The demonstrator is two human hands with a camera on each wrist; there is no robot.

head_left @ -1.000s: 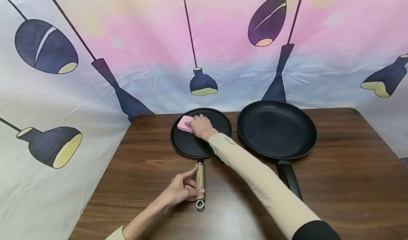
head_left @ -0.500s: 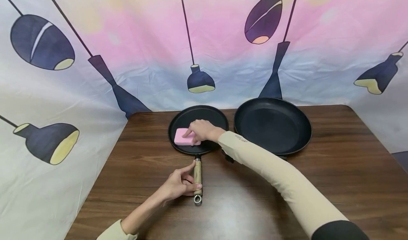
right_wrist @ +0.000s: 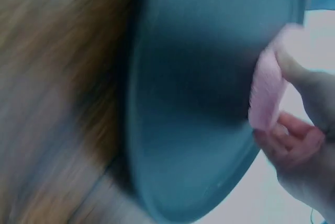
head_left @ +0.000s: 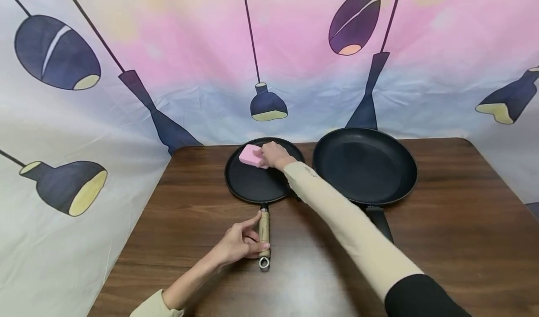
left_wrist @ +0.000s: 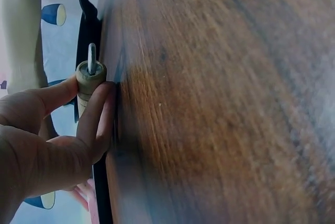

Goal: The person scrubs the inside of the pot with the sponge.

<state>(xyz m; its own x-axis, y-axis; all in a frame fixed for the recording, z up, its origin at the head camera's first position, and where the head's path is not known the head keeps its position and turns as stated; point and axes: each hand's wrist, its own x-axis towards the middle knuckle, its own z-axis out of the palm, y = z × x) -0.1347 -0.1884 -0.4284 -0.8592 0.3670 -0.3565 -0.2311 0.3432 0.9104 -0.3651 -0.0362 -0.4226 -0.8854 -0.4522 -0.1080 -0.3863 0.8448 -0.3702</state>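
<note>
A flat black pan (head_left: 252, 186) with a wooden handle (head_left: 264, 233) lies on the brown table (head_left: 177, 223). My left hand (head_left: 240, 244) grips that handle near its ring end; the left wrist view shows the handle end (left_wrist: 90, 77) between thumb and fingers (left_wrist: 99, 124). My right hand (head_left: 273, 154) holds a pink sponge (head_left: 251, 155) against the pan's far rim. In the blurred right wrist view the sponge (right_wrist: 267, 93) sits pinched in my fingers (right_wrist: 293, 140) on the pan (right_wrist: 193, 103).
A larger black frying pan (head_left: 364, 165) stands to the right, its dark handle (head_left: 381, 223) partly under my right sleeve. A printed backdrop with lamp shapes (head_left: 267, 106) hangs behind and to the left of the table.
My right hand slid the sponge from the pan's far left down to its near left, then back up to the far rim. The left hand stayed on the handle.
</note>
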